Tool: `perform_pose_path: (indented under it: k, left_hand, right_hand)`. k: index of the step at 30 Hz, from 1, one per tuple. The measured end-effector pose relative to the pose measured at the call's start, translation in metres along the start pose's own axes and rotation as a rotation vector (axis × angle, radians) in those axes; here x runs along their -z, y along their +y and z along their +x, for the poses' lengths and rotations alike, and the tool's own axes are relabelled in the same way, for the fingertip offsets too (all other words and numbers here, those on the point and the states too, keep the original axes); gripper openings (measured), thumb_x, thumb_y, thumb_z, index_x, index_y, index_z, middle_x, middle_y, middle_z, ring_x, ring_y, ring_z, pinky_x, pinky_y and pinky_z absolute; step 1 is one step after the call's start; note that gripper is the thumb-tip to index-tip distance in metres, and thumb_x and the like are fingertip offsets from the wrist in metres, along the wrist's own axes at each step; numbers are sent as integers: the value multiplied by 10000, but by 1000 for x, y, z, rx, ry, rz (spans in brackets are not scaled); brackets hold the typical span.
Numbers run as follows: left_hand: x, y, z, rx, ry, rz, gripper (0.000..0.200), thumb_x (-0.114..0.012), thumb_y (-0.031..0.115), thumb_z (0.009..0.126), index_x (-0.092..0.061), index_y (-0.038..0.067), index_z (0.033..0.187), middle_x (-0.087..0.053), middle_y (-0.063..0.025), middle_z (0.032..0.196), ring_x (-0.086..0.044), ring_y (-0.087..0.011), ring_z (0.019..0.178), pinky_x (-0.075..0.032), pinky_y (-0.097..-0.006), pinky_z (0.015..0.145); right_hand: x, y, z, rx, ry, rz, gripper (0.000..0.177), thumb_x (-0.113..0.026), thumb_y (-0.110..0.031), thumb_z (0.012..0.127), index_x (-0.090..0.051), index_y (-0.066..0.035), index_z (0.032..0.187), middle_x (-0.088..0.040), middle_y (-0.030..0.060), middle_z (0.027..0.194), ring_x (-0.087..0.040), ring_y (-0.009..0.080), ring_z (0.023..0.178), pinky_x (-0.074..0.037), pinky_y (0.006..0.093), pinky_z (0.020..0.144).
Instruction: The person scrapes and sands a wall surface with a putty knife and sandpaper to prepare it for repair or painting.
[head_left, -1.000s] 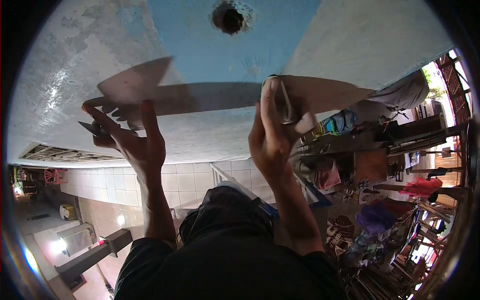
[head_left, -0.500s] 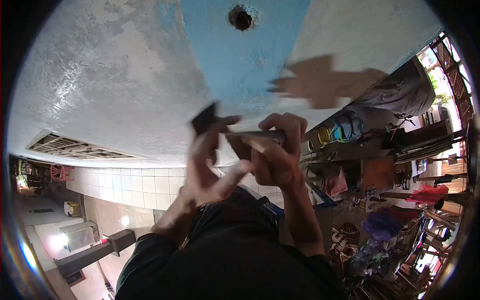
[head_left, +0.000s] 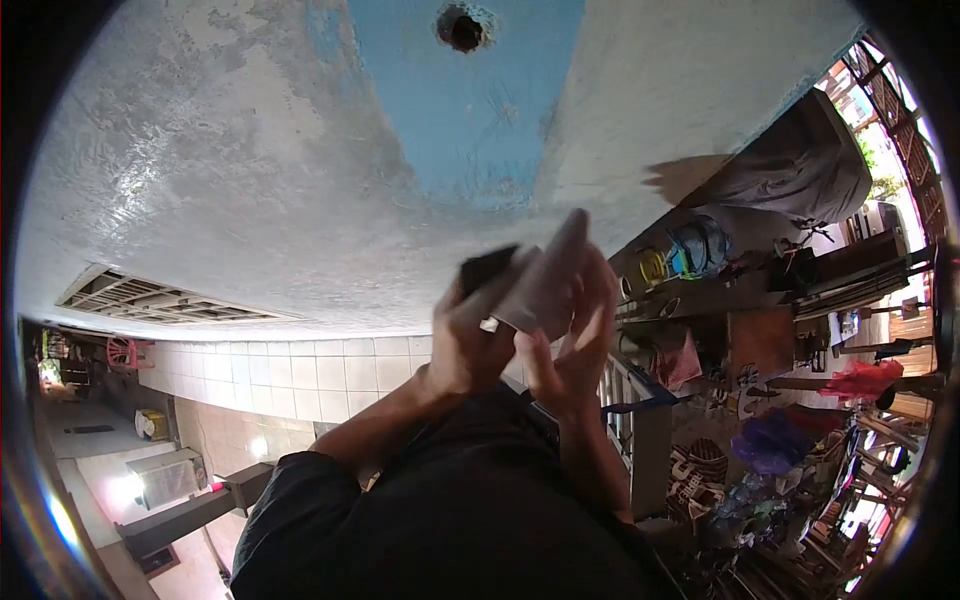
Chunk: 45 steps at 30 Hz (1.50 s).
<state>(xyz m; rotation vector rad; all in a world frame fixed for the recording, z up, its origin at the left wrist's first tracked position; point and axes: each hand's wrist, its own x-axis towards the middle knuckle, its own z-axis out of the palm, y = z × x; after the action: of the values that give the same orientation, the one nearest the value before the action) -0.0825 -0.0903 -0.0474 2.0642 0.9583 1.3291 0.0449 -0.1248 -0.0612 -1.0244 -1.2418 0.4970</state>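
Both of my hands are close together in front of my chest, near the plastered wall. My left hand is closed on a small, dark, flat piece that sticks out past its fingers. My right hand grips a thin grey sheet, tilted upward, with the thumb at its lower edge. The sheet overlaps the left fingers in this view. Motion blurs both pieces, and I cannot tell what material they are.
A blue painted strip with a round hole marks the wall. A slatted vent is at left, above white tiles. On the right are a draped cover, a purple bag and cluttered household goods.
My hands have come together, the left moving right toward the right hand. The grey sheet has swung from nearly level to steeply tilted. The shadow on the wall has shifted right and shrunk.
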Motion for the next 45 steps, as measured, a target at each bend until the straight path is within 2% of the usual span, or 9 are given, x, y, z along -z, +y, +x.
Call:
perform_pose_path:
  k: [1,3,11,15,18,21,24,27,45]
  left_hand:
    - [-2,3,1,-53,-65,-12,365,-664,52,789,-634,-29,1144,-618,-210,1131,-640,-338,1001,-532,-366,821]
    - [-6,-6,-1,-151,-241,-94,420,-668,49,759,-606,-30,1167,-598,-197,1140,-646,-340,958,-551,-381,770]
    - [6,5,24,-196,-559,-159,538,-759,36,758,-537,26,1248,-587,-179,1082,-571,-352,1018,-535,-414,825]
    - [7,-27,29,-377,-243,-219,354,-605,-39,888,-323,-30,1100,-450,-132,899,-473,-188,664,-440,-355,587]
    - [15,-16,42,71,-8,-409,452,-455,-18,958,-167,69,1295,-561,-123,811,-479,-103,601,-385,-245,484]
    - [25,-9,70,77,181,-367,445,-473,87,994,-152,48,1300,-626,-111,713,-436,-40,469,-307,-196,405]
    - [31,-5,81,141,291,-183,184,-590,178,965,-562,-3,979,-644,-73,638,-507,-39,466,-353,-191,404]
    - [26,-3,76,227,322,-157,245,-613,208,953,-627,23,794,-644,-55,610,-537,-41,466,-384,-190,417]
    - [47,2,79,315,263,-156,197,-655,180,917,-691,-11,953,-663,-54,636,-619,-80,500,-412,-205,418]
  right_hand:
    - [9,-1,5,67,-145,-289,1175,-801,-484,690,-100,15,1490,-229,256,1485,-294,374,1357,-319,458,1075]
    - [4,2,3,91,-105,-78,1220,-799,-489,695,-37,32,1492,-203,287,1483,-265,374,1373,-296,468,1089]
    - [22,-6,-9,-318,123,331,737,-552,-261,958,-131,16,1496,-417,196,1396,-440,236,1235,-379,379,1022]
    - [57,19,-31,-531,256,287,490,-463,-249,993,-387,5,1406,-523,132,1342,-516,196,1152,-392,335,1001]
    - [86,42,-51,-654,357,251,517,-481,-274,987,-384,4,1412,-499,140,1375,-510,215,1170,-378,341,1023]
    - [90,40,-58,-698,361,176,517,-495,-263,984,-389,7,1411,-512,144,1357,-499,220,1195,-367,342,1036]
    - [94,57,-76,-671,347,68,499,-510,-231,980,-404,13,1402,-519,137,1350,-484,216,1223,-356,337,1046]
    - [91,60,-89,-670,388,53,464,-518,-195,977,-437,22,1378,-540,128,1329,-493,205,1220,-367,329,1037]
    - [104,161,-143,-808,286,-76,465,-539,-209,974,-456,63,1342,-506,153,1352,-500,240,1207,-378,333,1029]
